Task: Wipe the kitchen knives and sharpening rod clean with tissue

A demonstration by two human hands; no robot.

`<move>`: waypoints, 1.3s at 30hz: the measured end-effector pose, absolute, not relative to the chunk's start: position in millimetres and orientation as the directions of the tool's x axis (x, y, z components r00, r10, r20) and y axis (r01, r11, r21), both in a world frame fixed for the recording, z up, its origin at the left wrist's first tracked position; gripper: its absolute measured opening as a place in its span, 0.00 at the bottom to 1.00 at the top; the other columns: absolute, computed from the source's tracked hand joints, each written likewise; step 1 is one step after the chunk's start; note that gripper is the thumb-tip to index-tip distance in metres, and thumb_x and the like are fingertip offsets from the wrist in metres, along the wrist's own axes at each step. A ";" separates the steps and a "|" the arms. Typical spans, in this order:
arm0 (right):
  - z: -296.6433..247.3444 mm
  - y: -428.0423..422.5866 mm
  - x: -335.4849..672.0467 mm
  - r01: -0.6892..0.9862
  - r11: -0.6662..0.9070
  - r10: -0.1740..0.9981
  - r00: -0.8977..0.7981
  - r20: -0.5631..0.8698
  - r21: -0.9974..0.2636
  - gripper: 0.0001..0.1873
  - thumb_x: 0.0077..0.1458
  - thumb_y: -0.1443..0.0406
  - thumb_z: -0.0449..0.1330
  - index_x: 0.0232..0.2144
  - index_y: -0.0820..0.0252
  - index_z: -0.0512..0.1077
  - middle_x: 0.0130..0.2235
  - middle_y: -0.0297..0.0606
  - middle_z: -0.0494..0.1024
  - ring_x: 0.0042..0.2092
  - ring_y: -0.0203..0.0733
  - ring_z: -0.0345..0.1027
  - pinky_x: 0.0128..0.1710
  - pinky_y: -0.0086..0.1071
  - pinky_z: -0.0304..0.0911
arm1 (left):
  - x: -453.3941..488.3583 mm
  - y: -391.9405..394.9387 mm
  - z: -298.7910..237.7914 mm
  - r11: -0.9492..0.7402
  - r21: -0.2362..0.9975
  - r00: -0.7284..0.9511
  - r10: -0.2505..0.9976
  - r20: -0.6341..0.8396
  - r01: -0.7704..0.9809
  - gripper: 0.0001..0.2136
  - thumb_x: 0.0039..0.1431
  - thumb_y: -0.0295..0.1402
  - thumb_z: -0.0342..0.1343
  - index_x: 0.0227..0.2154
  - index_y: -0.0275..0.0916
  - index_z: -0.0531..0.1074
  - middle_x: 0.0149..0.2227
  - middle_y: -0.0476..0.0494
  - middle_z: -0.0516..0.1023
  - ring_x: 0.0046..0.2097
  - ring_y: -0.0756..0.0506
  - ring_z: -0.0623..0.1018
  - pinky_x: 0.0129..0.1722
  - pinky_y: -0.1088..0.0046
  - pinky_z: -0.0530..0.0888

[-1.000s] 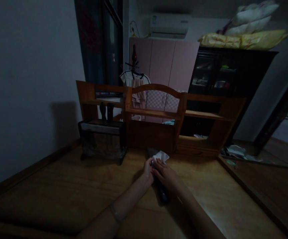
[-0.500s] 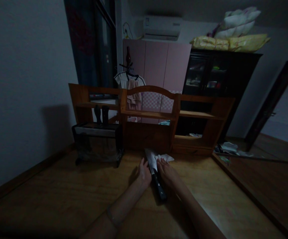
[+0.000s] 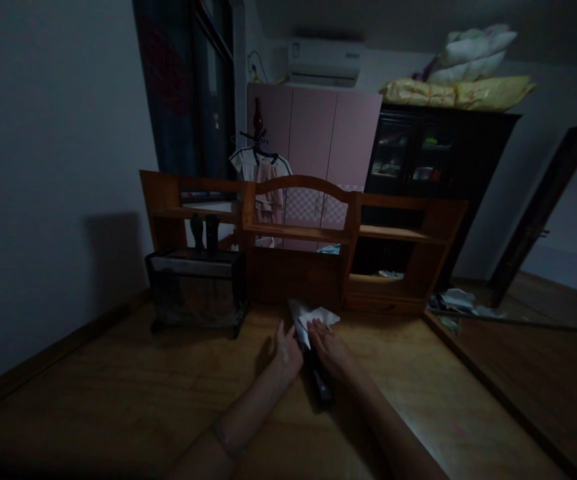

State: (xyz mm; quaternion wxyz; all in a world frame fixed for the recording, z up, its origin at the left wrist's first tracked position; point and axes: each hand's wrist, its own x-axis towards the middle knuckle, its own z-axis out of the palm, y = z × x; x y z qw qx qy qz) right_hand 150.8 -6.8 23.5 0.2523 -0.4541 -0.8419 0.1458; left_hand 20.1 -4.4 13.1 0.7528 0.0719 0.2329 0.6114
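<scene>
A kitchen knife (image 3: 313, 363) with a black handle and a broad blade lies on the wooden table (image 3: 118, 400), its tip pointing away from me. My left hand (image 3: 287, 348) rests just left of the blade with its fingers stretched out. My right hand (image 3: 329, 348) lies to the right of the blade, fingers pressing a white tissue (image 3: 318, 317) against the steel. The room is dim and the fingertips are hard to make out.
A dark knife block (image 3: 196, 283) with two handles sticking up stands at the table's back left. A wooden shelf unit (image 3: 348, 247) runs along the far edge. Beyond it are a pink wardrobe (image 3: 318, 133) and a dark cabinet (image 3: 428, 160).
The tissue, bunched over my fingers a second ago, was drawn aside to bare the blade and now lies on it again. My hands sit a little farther apart.
</scene>
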 end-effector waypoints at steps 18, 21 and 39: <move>45.9 -17.3 161.0 0.731 0.448 0.893 -0.400 0.209 -0.515 0.32 0.64 0.51 0.34 0.47 0.59 0.72 0.47 0.45 0.76 0.48 0.47 0.70 0.47 0.35 0.61 | 16.8 0.6 5.3 0.239 0.409 0.151 0.960 -0.237 -0.881 0.26 0.59 0.49 0.41 0.53 0.35 0.63 0.42 0.35 0.76 0.44 0.39 0.76 0.47 0.61 0.70; 44.6 -15.9 162.5 0.749 0.454 0.891 -0.387 0.237 -0.482 0.30 0.64 0.51 0.36 0.51 0.61 0.68 0.54 0.47 0.70 0.55 0.47 0.64 0.53 0.37 0.56 | 16.8 -1.5 8.5 0.234 0.414 0.139 0.959 -0.248 -0.879 0.26 0.60 0.48 0.41 0.53 0.35 0.63 0.40 0.36 0.76 0.44 0.40 0.77 0.47 0.63 0.70; 44.2 -11.7 167.3 0.713 0.488 0.873 -0.386 0.299 -0.504 0.30 0.62 0.49 0.41 0.35 0.62 0.76 0.37 0.45 0.79 0.39 0.44 0.72 0.38 0.29 0.60 | 16.5 -4.2 11.1 0.260 0.445 0.154 0.953 -0.261 -0.857 0.26 0.60 0.49 0.41 0.52 0.37 0.64 0.40 0.36 0.76 0.38 0.41 0.78 0.40 0.65 0.71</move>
